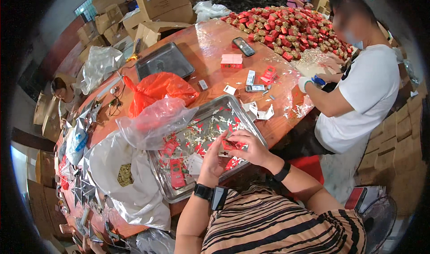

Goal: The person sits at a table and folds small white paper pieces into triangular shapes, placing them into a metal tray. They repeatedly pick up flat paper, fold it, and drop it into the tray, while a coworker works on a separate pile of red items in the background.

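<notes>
Packet [229,144], small and red, sits pinched between left hand [212,161] and right hand [251,149], fingers of both curled in on it, above the metal tray's [243,116] near edge, toward its right corner. Fingers hide its ends, so I cannot tell its long axis or pointing. Flat red packets [177,174] lie by the tray's near left corner, the longest running away from the near edge. A clear bag [156,131] overhangs the far left corner, obstructing it; a white sack [130,193] flanks the left edge.
</notes>
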{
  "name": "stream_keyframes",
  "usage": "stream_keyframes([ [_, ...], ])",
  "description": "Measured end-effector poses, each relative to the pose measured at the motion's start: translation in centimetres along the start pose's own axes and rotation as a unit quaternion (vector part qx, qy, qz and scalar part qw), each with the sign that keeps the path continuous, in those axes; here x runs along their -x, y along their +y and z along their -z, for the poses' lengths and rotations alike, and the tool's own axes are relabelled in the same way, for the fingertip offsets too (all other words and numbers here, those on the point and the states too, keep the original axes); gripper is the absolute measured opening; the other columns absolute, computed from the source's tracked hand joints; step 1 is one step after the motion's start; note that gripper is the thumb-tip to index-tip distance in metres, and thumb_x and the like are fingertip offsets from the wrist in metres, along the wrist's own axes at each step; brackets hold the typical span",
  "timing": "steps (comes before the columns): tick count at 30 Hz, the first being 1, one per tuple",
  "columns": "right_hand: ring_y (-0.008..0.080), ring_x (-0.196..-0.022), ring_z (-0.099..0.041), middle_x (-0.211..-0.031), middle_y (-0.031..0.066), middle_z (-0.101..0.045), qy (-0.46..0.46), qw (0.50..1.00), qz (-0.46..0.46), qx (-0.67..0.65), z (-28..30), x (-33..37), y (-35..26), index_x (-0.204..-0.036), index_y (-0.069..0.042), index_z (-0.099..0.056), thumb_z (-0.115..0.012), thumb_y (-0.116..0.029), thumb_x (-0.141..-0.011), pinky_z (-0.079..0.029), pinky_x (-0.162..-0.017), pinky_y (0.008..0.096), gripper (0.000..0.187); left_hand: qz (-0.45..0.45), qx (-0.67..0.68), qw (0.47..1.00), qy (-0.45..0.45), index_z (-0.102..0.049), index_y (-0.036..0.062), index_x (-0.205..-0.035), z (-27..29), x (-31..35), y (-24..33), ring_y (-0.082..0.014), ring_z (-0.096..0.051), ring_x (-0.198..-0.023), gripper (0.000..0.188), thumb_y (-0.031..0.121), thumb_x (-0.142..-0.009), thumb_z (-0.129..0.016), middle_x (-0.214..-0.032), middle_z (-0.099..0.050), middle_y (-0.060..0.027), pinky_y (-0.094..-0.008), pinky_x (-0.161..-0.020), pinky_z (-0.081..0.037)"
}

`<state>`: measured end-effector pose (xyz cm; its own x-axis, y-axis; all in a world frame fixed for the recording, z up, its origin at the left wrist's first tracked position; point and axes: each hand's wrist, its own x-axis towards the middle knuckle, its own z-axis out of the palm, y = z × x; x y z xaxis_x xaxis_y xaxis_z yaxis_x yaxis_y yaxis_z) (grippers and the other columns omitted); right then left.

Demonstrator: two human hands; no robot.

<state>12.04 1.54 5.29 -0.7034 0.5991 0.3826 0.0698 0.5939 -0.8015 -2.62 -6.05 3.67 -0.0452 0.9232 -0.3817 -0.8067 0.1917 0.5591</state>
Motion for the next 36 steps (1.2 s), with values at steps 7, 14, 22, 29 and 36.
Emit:
stream_keyframes([
  [7,0.0154,-0.098,-0.054,-0.104,0.0057,-0.056,-0.045,0.981,-0.1,-0.161,0.7,0.3,1.1,-0.108,-0.003,-0.058,-0.077,-0.014,-0.067,-0.044,-0.083,0.029,0.047,0.004,-0.054,0.997,-0.05,-0.043,0.0097,-0.128,0.4,0.0,0.3,-0.018,-0.06,-0.093,0.042,0.029,-0.091,-0.048,-0.109,-0.058,-0.0088,-0.0292,-0.075,-0.05],
  [14,0.0115,-0.094,-0.054,-0.103,0.0025,-0.057,-0.059,0.945,-0.167,-0.276,1.4,0.6,1.3,-0.113,-0.006,-0.053,-0.078,-0.014,-0.066,-0.043,-0.08,0.0259,0.054,0.049,-0.067,0.995,-0.049,-0.046,0.0082,-0.127,-0.1,-0.6,1.1,-0.0177,-0.059,-0.097,0.04,0.023,-0.09,-0.052,-0.112,-0.058,-0.0073,-0.0317,-0.078,-0.051],
  [22,0.0146,-0.098,-0.052,-0.104,0.004,-0.055,-0.078,0.907,-0.186,-0.371,0.4,-0.1,2.8,-0.117,-0.004,-0.051,-0.073,-0.011,-0.071,-0.042,-0.087,0.0295,0.051,0.043,-0.065,0.996,-0.04,-0.044,0.0057,-0.128,-0.1,-0.6,2.0,-0.0185,-0.06,-0.094,0.042,0.022,-0.09,-0.052,-0.113,-0.056,-0.0092,-0.0303,-0.073,-0.054],
  [29,0.0111,-0.09,-0.054,-0.094,0.0024,-0.058,-0.106,0.912,-0.202,-0.341,-1.3,-1.8,1.3,-0.109,-0.004,-0.054,-0.07,-0.012,-0.076,-0.045,-0.078,0.0248,0.038,-0.039,-0.125,0.991,-0.02,-0.043,0.0017,-0.127,1.7,0.1,2.6,-0.016,-0.062,-0.081,0.051,0.008,-0.081,-0.063,-0.096,-0.062,-0.0084,-0.029,-0.068,-0.054],
  [36,0.0102,-0.089,-0.054,-0.096,0.003,-0.056,-0.129,0.889,-0.224,-0.377,-3.3,-2.4,1.4,-0.112,-0.003,-0.052,-0.061,-0.007,-0.08,-0.045,-0.075,0.024,0.034,-0.051,-0.188,0.98,-0.035,-0.039,-0.0035,-0.126,3.4,0.9,3.8,-0.0176,-0.062,-0.081,0.054,0.008,-0.08,-0.065,-0.098,-0.062,-0.0129,-0.029,-0.068,-0.054],
])
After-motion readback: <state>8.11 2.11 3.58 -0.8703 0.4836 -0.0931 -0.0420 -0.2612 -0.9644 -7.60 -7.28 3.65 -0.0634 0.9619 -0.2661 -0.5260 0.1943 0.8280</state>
